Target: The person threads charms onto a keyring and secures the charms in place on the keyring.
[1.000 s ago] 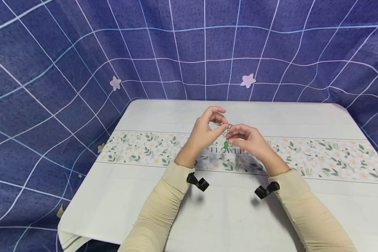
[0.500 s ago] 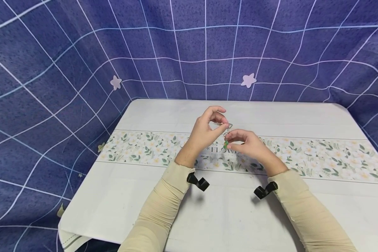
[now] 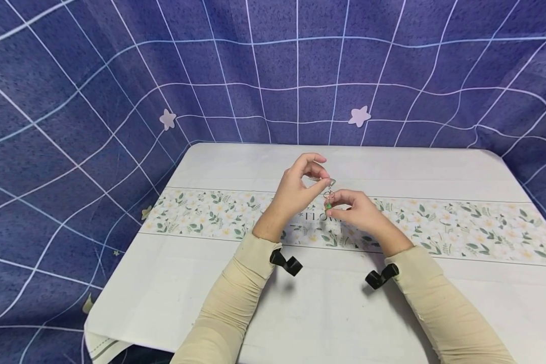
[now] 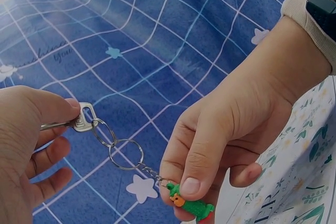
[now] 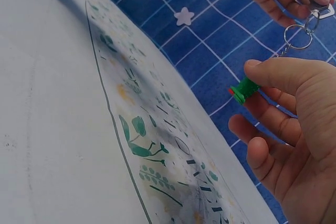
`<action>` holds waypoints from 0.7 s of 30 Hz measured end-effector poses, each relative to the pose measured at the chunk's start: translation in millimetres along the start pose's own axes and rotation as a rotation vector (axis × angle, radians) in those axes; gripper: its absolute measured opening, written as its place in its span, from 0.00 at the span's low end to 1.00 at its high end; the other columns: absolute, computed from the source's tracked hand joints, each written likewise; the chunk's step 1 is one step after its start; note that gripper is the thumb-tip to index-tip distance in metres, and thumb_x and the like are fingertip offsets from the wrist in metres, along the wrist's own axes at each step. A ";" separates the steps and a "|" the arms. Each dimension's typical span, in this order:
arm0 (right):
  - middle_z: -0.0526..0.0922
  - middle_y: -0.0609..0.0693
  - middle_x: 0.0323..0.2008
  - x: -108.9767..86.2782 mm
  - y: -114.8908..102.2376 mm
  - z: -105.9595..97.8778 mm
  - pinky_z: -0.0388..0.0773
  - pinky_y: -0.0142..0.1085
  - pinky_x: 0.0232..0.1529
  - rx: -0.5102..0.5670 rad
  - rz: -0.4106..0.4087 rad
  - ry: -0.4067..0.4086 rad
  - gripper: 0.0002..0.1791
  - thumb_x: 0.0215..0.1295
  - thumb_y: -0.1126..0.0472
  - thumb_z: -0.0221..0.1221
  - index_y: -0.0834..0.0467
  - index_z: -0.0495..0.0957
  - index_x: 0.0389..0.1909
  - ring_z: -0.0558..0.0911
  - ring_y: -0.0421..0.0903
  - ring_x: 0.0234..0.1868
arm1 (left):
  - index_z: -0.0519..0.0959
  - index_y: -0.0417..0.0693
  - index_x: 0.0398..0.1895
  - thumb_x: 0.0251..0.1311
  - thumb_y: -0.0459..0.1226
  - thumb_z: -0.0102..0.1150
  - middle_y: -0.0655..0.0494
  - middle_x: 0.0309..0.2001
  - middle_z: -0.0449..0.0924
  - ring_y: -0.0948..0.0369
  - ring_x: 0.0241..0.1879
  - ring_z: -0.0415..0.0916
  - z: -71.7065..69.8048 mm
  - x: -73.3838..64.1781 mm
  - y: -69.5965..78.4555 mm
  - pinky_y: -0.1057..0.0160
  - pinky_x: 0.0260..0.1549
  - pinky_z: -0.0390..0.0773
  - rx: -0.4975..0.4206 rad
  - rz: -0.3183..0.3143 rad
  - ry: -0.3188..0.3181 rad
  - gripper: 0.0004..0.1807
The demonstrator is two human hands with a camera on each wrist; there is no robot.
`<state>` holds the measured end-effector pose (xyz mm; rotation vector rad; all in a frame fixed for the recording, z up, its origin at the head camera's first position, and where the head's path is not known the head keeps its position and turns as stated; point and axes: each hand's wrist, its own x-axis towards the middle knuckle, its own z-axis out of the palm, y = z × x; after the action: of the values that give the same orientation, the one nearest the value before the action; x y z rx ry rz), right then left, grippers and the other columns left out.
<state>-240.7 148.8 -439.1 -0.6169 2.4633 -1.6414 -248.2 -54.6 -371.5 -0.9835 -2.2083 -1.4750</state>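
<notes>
My left hand pinches a metal key between thumb and fingers, above the table. From the key's bow runs a small ring, linked to a larger key ring. A short chain joins that ring to a small green figure charm with orange and red parts. Thumb and forefinger of my right hand pinch the charm, slightly lower and to the right of the left hand. In the right wrist view, the charm's end sticks out past the thumb, and its upper part is hidden.
Beneath both hands lies a white table with a floral printed band across it. A blue grid-patterned curtain with pale stars stands behind and on the left. Black bands sit on both wrists.
The right hand has dropped slightly, and its fingers have shifted from beside the chain onto the charm, covering more of it. The left hand stays in place with the key.
</notes>
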 end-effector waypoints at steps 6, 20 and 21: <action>0.85 0.59 0.47 -0.4 6.3 -1.6 0.82 0.40 0.34 0.000 0.005 0.012 0.11 0.65 0.63 0.66 0.63 0.82 0.45 0.81 0.55 0.52 | 0.72 0.40 0.56 0.63 0.30 0.66 0.51 0.37 0.86 0.58 0.42 0.81 -1.2 -0.3 -1.4 0.65 0.49 0.76 -0.011 -0.019 -0.006 0.20; 0.85 0.58 0.46 -2.0 12.2 -10.2 0.80 0.35 0.36 -0.009 0.013 0.034 0.13 0.67 0.61 0.65 0.64 0.83 0.48 0.81 0.48 0.48 | 0.71 0.40 0.57 0.64 0.31 0.66 0.52 0.36 0.87 0.60 0.38 0.79 -6.2 2.1 -7.9 0.66 0.46 0.76 0.026 -0.073 -0.002 0.20; 0.85 0.58 0.46 -2.2 13.2 -11.1 0.80 0.35 0.38 -0.011 0.009 0.036 0.13 0.67 0.61 0.65 0.64 0.83 0.48 0.80 0.47 0.48 | 0.71 0.40 0.57 0.64 0.31 0.66 0.52 0.36 0.87 0.60 0.38 0.79 -6.7 2.2 -8.4 0.66 0.46 0.76 0.026 -0.083 -0.002 0.20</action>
<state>-245.7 163.6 -446.8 -0.5822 2.4983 -1.6506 -256.3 -61.8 -373.1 -0.8951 -2.2892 -1.4768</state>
